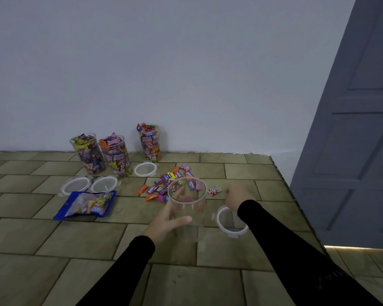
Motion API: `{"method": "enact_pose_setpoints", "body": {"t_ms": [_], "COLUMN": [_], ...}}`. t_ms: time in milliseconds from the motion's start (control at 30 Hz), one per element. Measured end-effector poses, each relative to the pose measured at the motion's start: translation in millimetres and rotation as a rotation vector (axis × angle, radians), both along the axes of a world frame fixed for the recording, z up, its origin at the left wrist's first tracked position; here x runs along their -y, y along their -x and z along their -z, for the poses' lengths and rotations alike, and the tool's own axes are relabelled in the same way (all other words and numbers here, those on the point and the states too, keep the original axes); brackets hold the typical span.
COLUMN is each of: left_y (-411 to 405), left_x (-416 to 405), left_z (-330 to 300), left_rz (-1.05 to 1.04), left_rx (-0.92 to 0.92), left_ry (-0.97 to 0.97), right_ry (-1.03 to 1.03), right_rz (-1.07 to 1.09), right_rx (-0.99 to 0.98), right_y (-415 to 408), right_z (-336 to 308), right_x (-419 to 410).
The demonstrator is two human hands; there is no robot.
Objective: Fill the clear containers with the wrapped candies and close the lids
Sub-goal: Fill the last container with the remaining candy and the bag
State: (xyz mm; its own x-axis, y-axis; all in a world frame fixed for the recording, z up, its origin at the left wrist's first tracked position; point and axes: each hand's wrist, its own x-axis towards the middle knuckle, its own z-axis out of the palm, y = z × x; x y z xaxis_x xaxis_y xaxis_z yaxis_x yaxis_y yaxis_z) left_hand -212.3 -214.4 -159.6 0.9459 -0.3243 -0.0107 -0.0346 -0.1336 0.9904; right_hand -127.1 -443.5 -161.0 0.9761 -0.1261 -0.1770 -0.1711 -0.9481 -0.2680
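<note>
Left hand [164,224] grip curled round a clear cylindrical plastic container [187,208] on the tiled floor [53,239], right hand [238,196] grip state indiscernible beside a round clear lid [230,220]; beyond, loose wrapped candies [164,184]; farthest, three candy-filled clear containers [114,154] by the wall.

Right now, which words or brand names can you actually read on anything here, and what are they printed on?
"Relax": blue-wrapped candy in the loose pile on the floor.
Red-and-white candy: large letters, too blurred to read.
Blue candy bag: print too blurred to read.
Candies in the filled containers: too small to read.
</note>
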Motion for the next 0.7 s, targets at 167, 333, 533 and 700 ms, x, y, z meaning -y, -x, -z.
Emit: {"method": "enact_pose_setpoints", "body": {"t_ms": [167,333,533,700], "left_y": [4,-16,-55,-86], "left_x": [-17,-35,-49,-19], "left_z": [6,3,-2,16], "left_rz": [0.039,0.169,0.093,-0.092], "left_rx": [0.100,0.145,0.361,0.424], "left_ry": [-0.263,-0.606,-0.725,-0.909], "right_ry": [-0.001,0.025,0.006,-0.028], "right_rz": [-0.078,-0.124,-0.207,-0.270], "right_rx": [0.070,0.096,0.063,0.041], "right_y": [-9,-16,-27,-35], "right_z": [-4,0,3,7], "right_x": [-13,-20,-25,-32]}}
